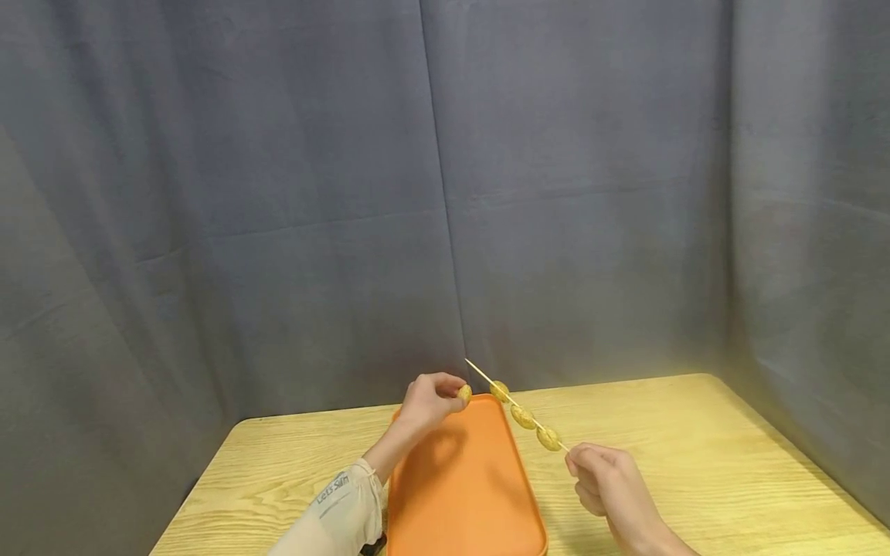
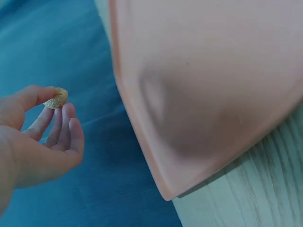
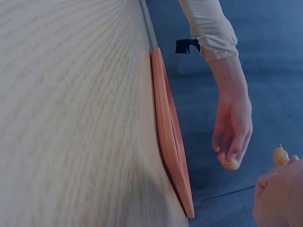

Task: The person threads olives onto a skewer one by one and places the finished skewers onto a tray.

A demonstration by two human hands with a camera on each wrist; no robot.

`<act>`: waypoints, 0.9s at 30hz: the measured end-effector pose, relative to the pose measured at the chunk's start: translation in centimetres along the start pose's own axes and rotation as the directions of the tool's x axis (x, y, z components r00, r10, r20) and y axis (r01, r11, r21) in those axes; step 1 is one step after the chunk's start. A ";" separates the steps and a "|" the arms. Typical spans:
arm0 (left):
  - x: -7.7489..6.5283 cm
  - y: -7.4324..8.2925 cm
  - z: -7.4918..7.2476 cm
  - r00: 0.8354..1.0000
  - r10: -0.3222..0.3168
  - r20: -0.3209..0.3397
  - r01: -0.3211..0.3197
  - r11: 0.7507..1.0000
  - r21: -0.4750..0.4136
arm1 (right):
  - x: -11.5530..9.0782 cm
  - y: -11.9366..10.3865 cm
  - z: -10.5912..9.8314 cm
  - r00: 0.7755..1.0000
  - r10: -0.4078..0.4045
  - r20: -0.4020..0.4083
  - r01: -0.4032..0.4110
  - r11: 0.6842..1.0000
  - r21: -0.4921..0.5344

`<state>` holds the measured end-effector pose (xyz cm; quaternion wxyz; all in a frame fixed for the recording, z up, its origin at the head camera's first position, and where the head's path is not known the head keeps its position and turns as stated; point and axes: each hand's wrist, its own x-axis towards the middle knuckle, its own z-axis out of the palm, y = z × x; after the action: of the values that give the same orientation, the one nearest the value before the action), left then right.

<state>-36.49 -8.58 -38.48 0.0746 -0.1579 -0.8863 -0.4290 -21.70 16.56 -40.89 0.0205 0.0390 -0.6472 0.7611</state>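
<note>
My right hand [image 1: 608, 483] pinches the lower end of a thin wooden skewer [image 1: 477, 371], which slants up and to the left. Three golden, roundish food pieces [image 1: 523, 417] are threaded along it, and its pointed tip is bare. Between thumb and fingertips my left hand [image 1: 427, 401] holds another golden piece [image 2: 57, 98], apart from the skewer and left of its tip. Both hands are raised above the table. In the right wrist view, the right hand [image 3: 280, 196] hides most of the skewer.
An orange tray [image 1: 467, 502] with a low rim lies on the light wood table [image 1: 667, 463], below and between the hands. Grey curtains [image 1: 334, 232] hang behind and at both sides of the table. A small dark object [image 1: 374, 545] shows by the left sleeve.
</note>
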 end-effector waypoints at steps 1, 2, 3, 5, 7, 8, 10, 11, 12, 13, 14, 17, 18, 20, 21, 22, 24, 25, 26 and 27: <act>-0.2 0.3 -0.2 1.000 0.003 -0.001 -0.003 1.000 -0.016 | 0.0 0.0 0.0 1.000 0.002 0.002 -0.002 1.000 0.001; -0.4 0.6 -0.5 1.000 0.010 0.001 -0.010 0.999 -0.042 | 0.0 0.0 0.0 1.000 0.001 0.004 -0.001 1.000 0.001; -0.6 0.8 -0.7 1.000 0.015 0.003 -0.015 0.997 -0.070 | 0.0 0.0 0.0 1.000 0.001 0.006 -0.001 1.000 0.000; -1.0 1.1 -1.1 1.000 0.021 0.010 -0.019 0.991 -0.129 | 0.0 0.0 0.0 1.000 0.000 0.012 0.000 1.000 -0.005; -1.4 1.4 -1.5 1.000 0.024 0.017 -0.021 0.982 -0.188 | -0.1 -0.1 0.0 1.000 -0.009 0.022 0.009 1.000 -0.009; -1.6 1.5 -1.6 0.999 0.027 0.020 -0.022 0.975 -0.220 | -0.2 -0.2 0.0 1.000 -0.010 0.025 0.011 1.000 -0.012; -2.0 1.7 -1.9 0.999 0.027 0.019 -0.020 0.958 -0.285 | -0.3 -0.2 0.1 0.999 -0.013 0.033 0.013 1.000 -0.014; -2.2 1.8 -2.0 0.999 0.029 0.017 -0.022 0.948 -0.318 | -0.3 -0.3 0.1 0.999 -0.013 0.035 0.014 1.000 -0.013; -2.5 1.9 -2.2 0.999 0.033 0.015 -0.026 0.934 -0.357 | -0.4 -0.3 0.2 0.999 -0.014 0.039 0.015 1.000 -0.013; -2.7 2.0 -2.4 0.999 0.037 0.014 -0.028 0.918 -0.395 | -0.4 -0.3 0.2 0.999 -0.014 0.040 0.014 1.000 -0.014; -2.9 2.0 -2.5 0.999 0.041 0.014 -0.031 0.900 -0.434 | -0.5 -0.4 0.3 0.999 -0.011 0.040 0.011 1.000 -0.014; -3.8 2.7 -3.3 0.998 0.052 0.024 -0.029 0.826 -0.563 | -0.6 -0.4 0.3 0.999 -0.012 0.043 0.013 1.000 -0.016; -4.2 3.1 -3.5 0.998 0.054 0.029 -0.026 0.794 -0.607 | -0.6 -0.5 0.3 0.999 -0.016 0.047 0.017 1.000 -0.017; -4.6 3.5 -3.9 0.998 0.056 0.042 -0.011 0.718 -0.696 | -0.7 -0.5 0.3 0.998 -0.018 0.056 0.019 1.000 -0.022; -4.9 3.7 -4.1 0.997 0.057 0.050 -0.002 0.679 -0.734 | -0.8 -0.5 0.3 0.998 -0.021 0.066 0.023 0.999 -0.023; -5.0 3.8 -4.3 0.997 0.058 0.060 0.009 0.642 -0.766 | -0.8 -0.5 0.3 0.997 -0.021 0.074 0.023 0.999 -0.026; -5.0 3.3 -4.3 0.995 0.064 0.076 0.026 0.568 -0.822 | -0.9 -0.5 0.4 0.995 -0.018 0.096 0.021 0.999 -0.035; -5.0 3.0 -4.3 0.994 0.066 0.087 0.039 0.535 -0.844 | -0.9 -0.5 0.3 0.994 -0.012 0.106 0.016 0.999 -0.039; -5.0 2.8 -4.4 0.993 0.068 0.098 0.050 0.507 -0.860 | -1.0 -0.6 0.3 0.993 -0.007 0.114 0.012 0.999 -0.042; -4.9 2.6 -4.4 0.992 0.070 0.107 0.061 0.478 -0.876 | -1.0 -0.6 0.3 0.992 -0.004 0.123 0.010 0.999 -0.048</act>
<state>-30.97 -11.57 -35.15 -0.0721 -0.2034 -0.5451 -0.8102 -20.67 16.37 -40.37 -0.0158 0.0876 -0.6652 0.7413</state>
